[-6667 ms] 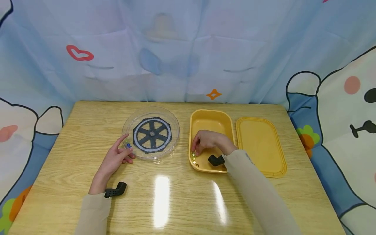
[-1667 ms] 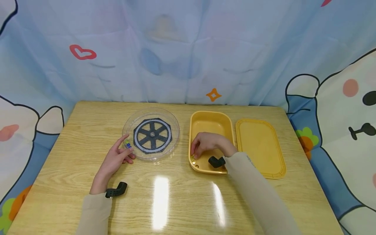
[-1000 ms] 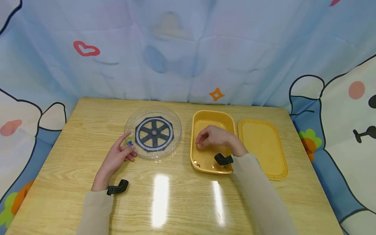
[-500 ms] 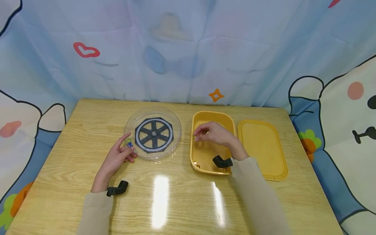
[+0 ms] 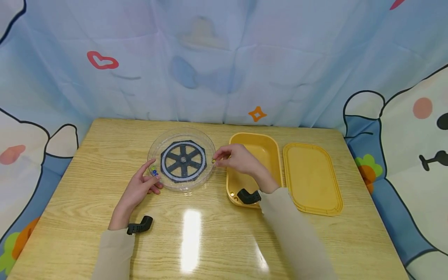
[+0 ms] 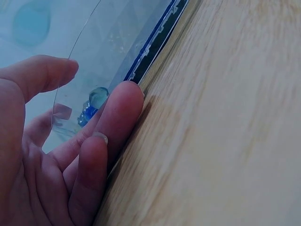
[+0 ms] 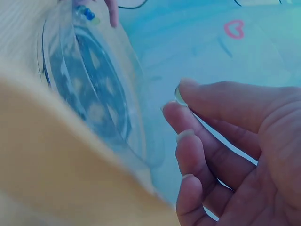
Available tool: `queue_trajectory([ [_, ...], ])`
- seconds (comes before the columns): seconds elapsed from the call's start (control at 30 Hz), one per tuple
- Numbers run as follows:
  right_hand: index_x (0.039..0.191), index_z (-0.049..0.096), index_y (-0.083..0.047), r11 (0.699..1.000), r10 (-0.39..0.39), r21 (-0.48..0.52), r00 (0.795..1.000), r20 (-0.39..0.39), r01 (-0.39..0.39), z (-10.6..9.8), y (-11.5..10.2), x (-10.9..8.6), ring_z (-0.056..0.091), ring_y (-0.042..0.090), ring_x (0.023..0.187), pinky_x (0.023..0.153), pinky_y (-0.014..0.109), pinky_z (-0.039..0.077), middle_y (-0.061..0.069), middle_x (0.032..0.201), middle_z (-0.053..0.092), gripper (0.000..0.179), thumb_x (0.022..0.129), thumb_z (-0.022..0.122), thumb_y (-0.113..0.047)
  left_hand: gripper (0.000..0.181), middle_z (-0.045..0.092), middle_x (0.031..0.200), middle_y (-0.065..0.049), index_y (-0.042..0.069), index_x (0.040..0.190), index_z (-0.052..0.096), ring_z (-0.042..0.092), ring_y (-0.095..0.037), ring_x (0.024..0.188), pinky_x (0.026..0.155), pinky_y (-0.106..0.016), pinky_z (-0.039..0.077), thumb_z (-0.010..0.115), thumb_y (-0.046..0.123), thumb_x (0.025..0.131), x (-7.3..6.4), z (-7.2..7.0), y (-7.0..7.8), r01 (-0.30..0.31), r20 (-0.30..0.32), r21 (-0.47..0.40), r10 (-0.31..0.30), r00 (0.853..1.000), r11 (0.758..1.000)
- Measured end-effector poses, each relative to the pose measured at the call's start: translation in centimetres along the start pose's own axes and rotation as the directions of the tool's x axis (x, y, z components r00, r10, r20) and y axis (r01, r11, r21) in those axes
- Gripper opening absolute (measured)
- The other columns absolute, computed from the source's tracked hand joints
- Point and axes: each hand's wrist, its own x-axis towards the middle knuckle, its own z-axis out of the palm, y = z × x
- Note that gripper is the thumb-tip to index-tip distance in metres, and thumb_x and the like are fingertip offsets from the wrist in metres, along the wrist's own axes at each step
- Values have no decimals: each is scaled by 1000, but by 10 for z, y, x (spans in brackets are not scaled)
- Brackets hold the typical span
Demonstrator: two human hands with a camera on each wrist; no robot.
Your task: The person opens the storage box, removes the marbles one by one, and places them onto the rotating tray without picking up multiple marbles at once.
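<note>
The right hand [image 5: 238, 157] has a yellow-green marble [image 5: 214, 161] clamped between its thumb and fingertips, held right by the 3 o'clock edge of the round clear dish [image 5: 209, 149]; whether it is over the rim or just outside, I cannot tell. The left hand [image 5: 138, 184] rests at the dish's 8 o'clock edge, fingers parted and touching it, though how firmly does not show. Just inside that edge lies a small cluster of marbles [image 5: 155, 172], blue and greenish, so a few look done; they crowd too closely to count. In the yellow tub [image 5: 259, 149], at 3 o'clock from the dish, at least one pale marble [image 5: 232, 193] sits in the 7 o'clock corner, beside a round spot that may be another. Those, plus the pinched one, seem to be what is left.
</note>
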Motion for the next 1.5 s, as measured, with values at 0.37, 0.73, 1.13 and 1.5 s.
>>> queue_trajectory([
  [0.37, 99, 74, -7, 1000, -4, 2, 1000, -11, 4, 37, -13, 19, 62, 21, 77, 64, 27, 47, -1, 88, 69, 10, 90, 75, -10, 67, 71, 85, -19, 16, 160, 22, 69, -19, 64, 67, -31, 56, 57, 13, 103, 0, 0, -1, -6, 8, -7, 6, 1000, 1000],
  [0.73, 100, 74, -5, 999, -30, 16, 999, 22, 29, 57, -21, 26, 64, 13, 78, 66, 27, 50, 0, 89, 70, 10, 90, 75, -6, 66, 71, 84, -19, 15, 160, 21, 69, -18, 64, 66, -30, 56, 56, 12, 103, 0, 0, -2, -3, 7, -6, 3, 1000, 1000],
  [1.13, 103, 74, -3, 999, 12, -47, 998, 59, -9, 52, -18, 24, 62, 14, 78, 67, 27, 48, -2, 91, 69, 14, 91, 74, -10, 66, 71, 83, -18, 14, 159, 22, 68, -17, 62, 66, -31, 56, 55, 10, 103, 2, 2, -2, -6, -5, -10, 6, 1000, 1000],
  [1.5, 103, 74, 0, 1000, 21, 1, 1000, -4, -21, 9, -10, 8, 64, 19, 82, 73, 32, 51, 1, 91, 71, 14, 92, 73, -9, 67, 71, 83, -17, 16, 160, 23, 68, -18, 63, 66, -30, 55, 57, 13, 103, 0, 1, -2, 6, -11, 8, -6, 1000, 1000],
])
